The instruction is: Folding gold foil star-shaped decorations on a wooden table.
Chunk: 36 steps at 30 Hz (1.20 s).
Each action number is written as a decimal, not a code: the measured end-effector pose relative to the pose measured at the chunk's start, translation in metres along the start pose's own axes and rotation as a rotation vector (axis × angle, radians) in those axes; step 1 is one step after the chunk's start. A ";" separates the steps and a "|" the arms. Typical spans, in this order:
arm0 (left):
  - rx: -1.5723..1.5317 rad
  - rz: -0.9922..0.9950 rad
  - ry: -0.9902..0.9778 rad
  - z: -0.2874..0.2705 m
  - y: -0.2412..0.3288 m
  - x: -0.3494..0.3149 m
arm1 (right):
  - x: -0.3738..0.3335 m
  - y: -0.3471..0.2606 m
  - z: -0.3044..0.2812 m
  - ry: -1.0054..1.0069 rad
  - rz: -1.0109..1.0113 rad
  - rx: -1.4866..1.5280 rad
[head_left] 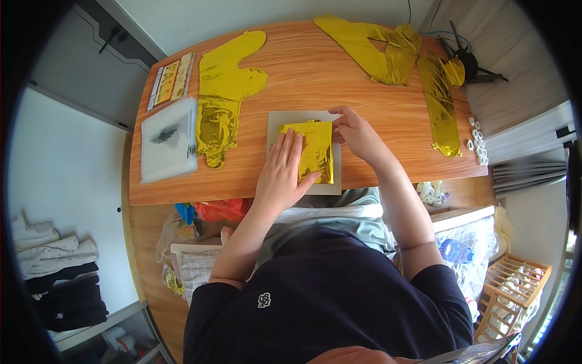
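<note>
A folded packet of shiny gold foil balloon [319, 151] lies on a grey square board [305, 115] at the table's front edge. My left hand [280, 171] rests flat on the foil's left part, fingers stretched forward and thumb out to the side. Beside the packet's right edge is my right hand [359, 136], its index finger pointing left over the board and the thumb lower down, near the foil. Its other fingers are mostly hidden, and I see nothing held in it.
Flat gold foil balloons lie at the table's left [219, 91], far right [388, 54] and right [441, 103]. Clear plastic bags [170, 142] and printed cards [171, 82] sit at the left edge. White rings [477, 142] line the right edge, near a black stand [467, 60].
</note>
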<state>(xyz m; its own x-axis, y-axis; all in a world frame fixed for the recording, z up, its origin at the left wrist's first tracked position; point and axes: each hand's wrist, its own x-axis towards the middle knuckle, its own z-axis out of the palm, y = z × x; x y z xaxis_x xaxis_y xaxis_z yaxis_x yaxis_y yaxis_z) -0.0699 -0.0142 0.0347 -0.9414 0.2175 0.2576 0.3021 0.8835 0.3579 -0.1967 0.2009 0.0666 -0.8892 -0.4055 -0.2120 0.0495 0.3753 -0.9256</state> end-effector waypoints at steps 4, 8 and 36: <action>-0.003 0.009 0.004 -0.001 0.000 0.000 | -0.004 -0.006 0.000 -0.094 0.092 0.276; -0.024 0.012 0.017 -0.004 0.002 0.000 | -0.007 -0.008 0.003 -0.192 0.098 0.214; -0.619 -0.077 -0.022 -0.007 -0.013 -0.004 | -0.031 0.000 0.037 -0.249 -0.042 0.432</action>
<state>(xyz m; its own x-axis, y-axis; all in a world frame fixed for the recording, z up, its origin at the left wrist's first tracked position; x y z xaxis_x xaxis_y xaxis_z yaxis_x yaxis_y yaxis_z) -0.0688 -0.0300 0.0351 -0.9650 0.1769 0.1938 0.2574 0.4947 0.8301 -0.1525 0.1831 0.0616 -0.7611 -0.6197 -0.1916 0.2469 -0.0037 -0.9690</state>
